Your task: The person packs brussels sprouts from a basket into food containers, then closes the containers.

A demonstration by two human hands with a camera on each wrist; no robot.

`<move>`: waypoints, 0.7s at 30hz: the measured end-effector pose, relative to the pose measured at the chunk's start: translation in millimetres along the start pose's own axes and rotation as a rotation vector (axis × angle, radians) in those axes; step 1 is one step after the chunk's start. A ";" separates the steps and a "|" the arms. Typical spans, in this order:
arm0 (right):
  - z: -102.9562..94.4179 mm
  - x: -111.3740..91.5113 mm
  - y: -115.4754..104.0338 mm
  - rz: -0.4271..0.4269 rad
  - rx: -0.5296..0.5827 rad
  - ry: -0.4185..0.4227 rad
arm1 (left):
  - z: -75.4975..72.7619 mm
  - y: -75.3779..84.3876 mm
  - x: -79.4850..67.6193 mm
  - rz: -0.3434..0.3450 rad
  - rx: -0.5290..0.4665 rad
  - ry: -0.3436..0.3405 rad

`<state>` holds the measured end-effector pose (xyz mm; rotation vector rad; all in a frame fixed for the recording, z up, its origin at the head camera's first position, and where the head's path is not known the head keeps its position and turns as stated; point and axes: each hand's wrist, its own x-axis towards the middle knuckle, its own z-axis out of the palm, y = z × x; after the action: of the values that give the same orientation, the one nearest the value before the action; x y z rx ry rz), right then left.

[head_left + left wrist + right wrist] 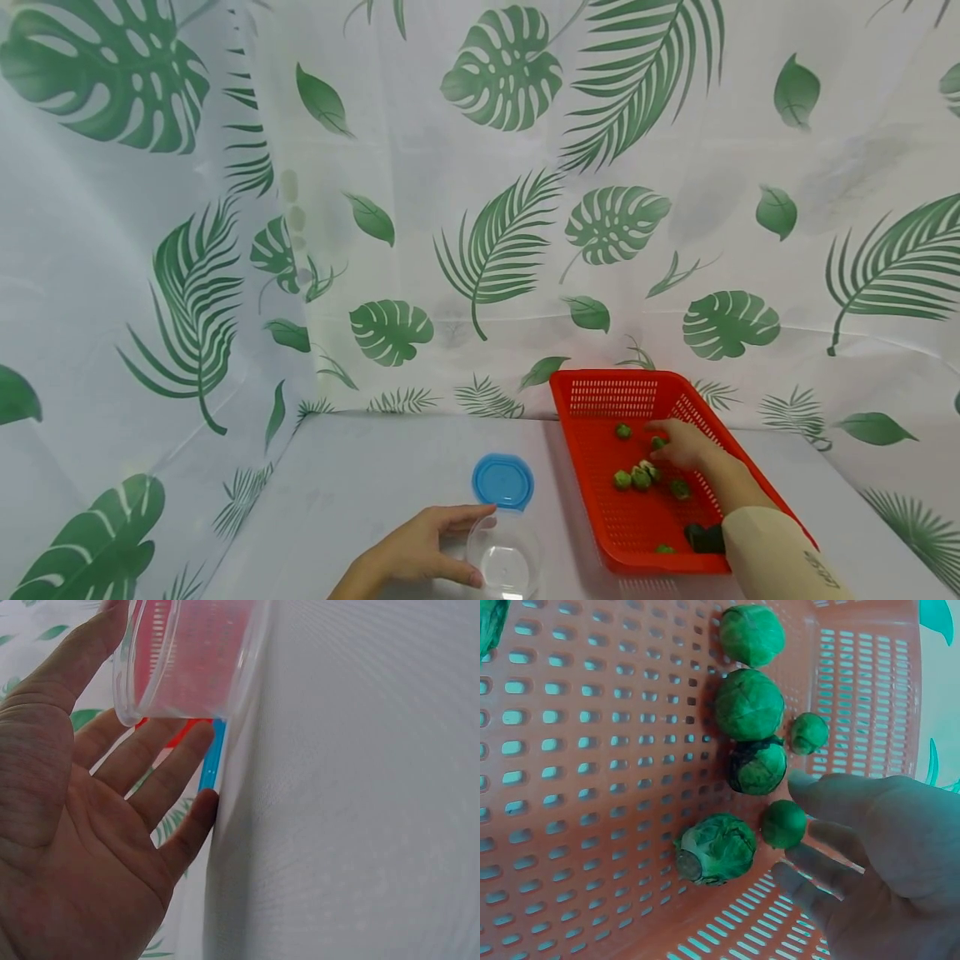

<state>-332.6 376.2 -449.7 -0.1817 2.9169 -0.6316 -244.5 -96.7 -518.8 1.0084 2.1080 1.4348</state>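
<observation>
My left hand stands beside a clear plastic tub, its thumb and fingers spread along the near side. In the left wrist view, the fingers are fairly straight around the tub and do not clasp it. My right hand reaches into a red perforated basket. Just by its fingertips is a small green Brussels sprout, with thumb and fingers apart around it. Other Brussels sprouts lie on the basket floor, including a larger one with a pale cut stem.
A blue lid lies flat on the white table, just behind the tub. At the basket's near right is a dark object, partly covered by the sleeve. A leaf-patterned curtain rises behind the table and at the left.
</observation>
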 end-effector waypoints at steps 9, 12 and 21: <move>0.6 1.3 2.6 -0.019 -0.014 -0.005 | 0.9 -0.1 -0.2 -0.021 0.008 0.005; 0.3 1.3 3.5 -0.009 -0.005 -0.006 | 1.2 -1.3 0.8 -0.030 0.005 0.007; -1.6 0.8 2.1 0.012 0.002 0.023 | 0.1 -3.5 0.7 -0.025 0.008 0.008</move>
<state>-333.8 378.7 -449.3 -0.1578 2.9376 -0.6386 -246.1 -96.9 -522.0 0.9775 2.1257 1.4222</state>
